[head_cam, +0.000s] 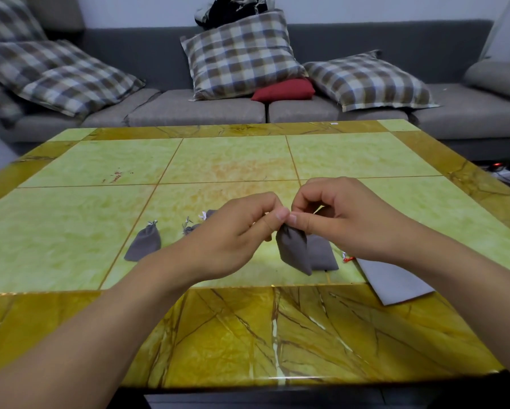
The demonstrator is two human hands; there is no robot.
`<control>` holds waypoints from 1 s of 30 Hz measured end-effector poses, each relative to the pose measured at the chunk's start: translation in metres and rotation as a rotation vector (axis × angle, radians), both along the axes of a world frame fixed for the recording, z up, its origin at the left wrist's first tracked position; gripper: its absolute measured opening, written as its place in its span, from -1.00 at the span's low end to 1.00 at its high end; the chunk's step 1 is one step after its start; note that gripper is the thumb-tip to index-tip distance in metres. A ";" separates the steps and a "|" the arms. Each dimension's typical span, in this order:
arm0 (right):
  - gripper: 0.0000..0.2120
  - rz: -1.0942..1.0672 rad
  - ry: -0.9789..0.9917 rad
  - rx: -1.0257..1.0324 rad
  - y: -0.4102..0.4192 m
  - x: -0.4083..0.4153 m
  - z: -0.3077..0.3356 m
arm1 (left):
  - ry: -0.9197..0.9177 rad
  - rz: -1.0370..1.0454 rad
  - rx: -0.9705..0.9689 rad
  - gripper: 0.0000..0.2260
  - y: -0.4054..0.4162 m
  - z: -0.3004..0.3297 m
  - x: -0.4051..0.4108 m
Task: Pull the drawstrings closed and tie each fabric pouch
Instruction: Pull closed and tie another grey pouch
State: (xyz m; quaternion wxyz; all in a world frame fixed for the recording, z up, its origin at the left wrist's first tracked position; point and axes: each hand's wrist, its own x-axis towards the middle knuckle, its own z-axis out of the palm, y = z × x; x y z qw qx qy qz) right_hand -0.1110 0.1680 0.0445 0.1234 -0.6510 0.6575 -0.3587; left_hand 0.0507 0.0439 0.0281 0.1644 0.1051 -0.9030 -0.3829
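Both hands meet at centre: our left hand (242, 228) and right hand (336, 214) pinch the neck of a grey pouch (292, 249), which hangs above the worktop (233, 163). Behind it at 3 o'clock lies another pouch (321, 252). At 9 o'clock sits a tied pouch (144, 243); two more peek past our left hand.
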 end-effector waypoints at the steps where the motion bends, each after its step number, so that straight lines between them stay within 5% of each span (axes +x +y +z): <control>1: -0.75 0.002 0.003 0.002 0.000 0.001 0.000 | -0.003 0.001 -0.076 -0.73 -0.001 -0.001 0.000; 7: -0.77 0.001 -0.066 0.003 -0.004 0.004 -0.003 | 0.246 0.034 -0.290 -0.76 -0.005 0.001 -0.003; 13: -0.65 0.042 -0.176 -0.028 -0.006 0.004 -0.003 | 0.259 0.138 0.443 -0.71 0.012 0.007 -0.005; 16: -0.67 0.039 -0.184 -0.027 -0.004 -0.003 -0.002 | 0.248 0.154 0.583 -0.68 0.016 0.010 -0.008; 22: -0.86 0.006 -0.075 0.063 0.003 -0.015 0.004 | 0.186 0.209 0.521 -0.68 0.014 0.015 -0.003; 30: -0.94 -0.076 -0.044 -0.188 0.000 -0.009 0.004 | 0.197 0.204 0.434 -0.84 0.006 0.010 0.000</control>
